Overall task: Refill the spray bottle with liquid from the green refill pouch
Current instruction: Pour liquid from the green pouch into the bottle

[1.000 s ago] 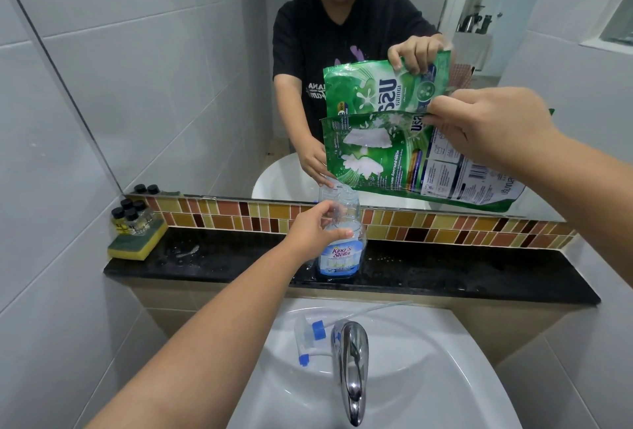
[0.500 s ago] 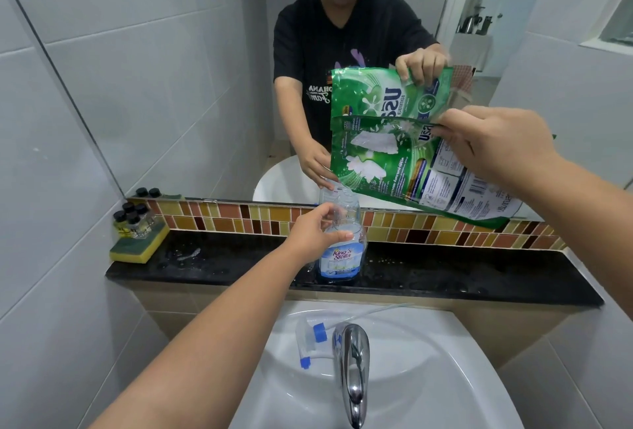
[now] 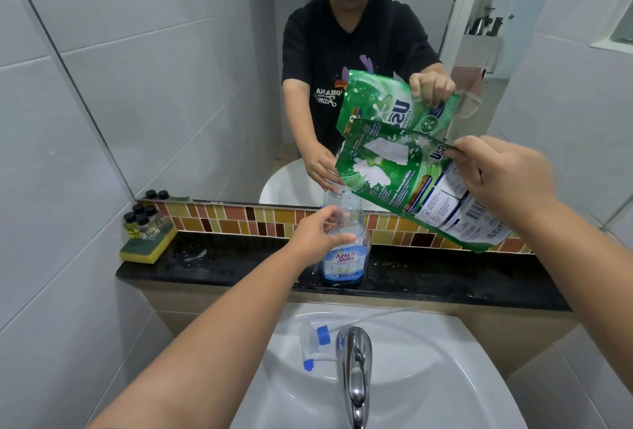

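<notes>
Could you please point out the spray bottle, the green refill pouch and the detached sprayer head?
spray bottle (image 3: 344, 261): head view, on its label.
green refill pouch (image 3: 387, 172): head view, on its printed face.
sprayer head (image 3: 312, 346): head view, on its white body.

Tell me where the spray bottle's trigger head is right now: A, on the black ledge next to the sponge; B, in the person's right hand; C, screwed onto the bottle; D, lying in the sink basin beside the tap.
D: the trigger head with its blue parts lies in the white sink basin just left of the tap, while the spray bottle stands open-necked on the black ledge.
</notes>
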Tool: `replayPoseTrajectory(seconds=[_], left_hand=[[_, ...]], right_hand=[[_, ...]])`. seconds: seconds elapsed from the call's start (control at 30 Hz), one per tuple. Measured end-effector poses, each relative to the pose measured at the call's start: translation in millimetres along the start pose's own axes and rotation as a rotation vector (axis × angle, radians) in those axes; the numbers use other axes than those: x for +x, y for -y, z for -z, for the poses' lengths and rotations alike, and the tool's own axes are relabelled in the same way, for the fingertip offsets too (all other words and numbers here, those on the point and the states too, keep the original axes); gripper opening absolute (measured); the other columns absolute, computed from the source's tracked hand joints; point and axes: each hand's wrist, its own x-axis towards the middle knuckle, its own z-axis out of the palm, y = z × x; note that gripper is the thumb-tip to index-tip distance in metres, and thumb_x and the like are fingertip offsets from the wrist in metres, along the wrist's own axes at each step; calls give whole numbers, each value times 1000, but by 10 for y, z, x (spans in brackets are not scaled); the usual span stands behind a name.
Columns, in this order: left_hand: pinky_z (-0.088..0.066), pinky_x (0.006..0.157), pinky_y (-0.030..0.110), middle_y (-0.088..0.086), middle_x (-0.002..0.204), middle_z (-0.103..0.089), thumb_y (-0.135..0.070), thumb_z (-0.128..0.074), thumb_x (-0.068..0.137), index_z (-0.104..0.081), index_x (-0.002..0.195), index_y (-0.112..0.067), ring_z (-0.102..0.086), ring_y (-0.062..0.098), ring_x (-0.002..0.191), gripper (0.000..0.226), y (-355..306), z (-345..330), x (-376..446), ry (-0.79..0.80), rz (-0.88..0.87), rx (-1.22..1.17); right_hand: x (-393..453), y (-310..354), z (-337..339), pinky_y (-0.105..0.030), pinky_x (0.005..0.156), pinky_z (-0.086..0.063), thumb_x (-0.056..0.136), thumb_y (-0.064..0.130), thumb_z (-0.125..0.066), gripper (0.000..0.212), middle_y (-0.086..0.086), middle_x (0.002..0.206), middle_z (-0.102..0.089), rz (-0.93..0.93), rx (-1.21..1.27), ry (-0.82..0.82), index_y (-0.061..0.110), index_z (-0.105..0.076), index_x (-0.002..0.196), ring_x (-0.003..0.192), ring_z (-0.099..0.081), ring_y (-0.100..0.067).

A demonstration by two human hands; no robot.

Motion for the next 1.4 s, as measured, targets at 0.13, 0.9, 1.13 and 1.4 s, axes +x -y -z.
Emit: replayPoseTrajectory(seconds=[0.13,0.9,1.13,1.4], left_hand=[[-56,94,50,-6,119,-66,-29,-84,79,-62,103,-39,-62,18,114,34,-4,1,-8,0,-2,9],[-55,97,47,-6,119,-66,-30,-82,81,-59,107,-39,-62,18,114,36,-12,22,-9,7,-10,22],[-55,96,44,-9,118,-64,-29,-81,82,-59,113,-34,-60,18,115,39,-22,33,-21,16,-16,20],[-57,93,41,-12,115,-64,-30,-82,82,-60,105,-40,-61,15,111,34,-35,62,-36,19,-19,22]], right_hand=[[-104,1,-60,-29,40,-40,101,32,-47,32,-6,66,-64,-39,20,-26,11,-68,89,53,-58,-30],[-422,100,-169,-29,43,-41,98,34,-45,29,-6,62,-61,-294,119,26,15,-64,88,52,-54,-29],[-509,176,-148,-31,45,-42,96,27,-54,18,-7,62,-61,-391,165,58,13,-62,88,53,-54,-31],[-615,195,-166,-25,43,-37,95,27,-54,11,5,57,-50,-460,219,55,20,-60,89,48,-46,-23]])
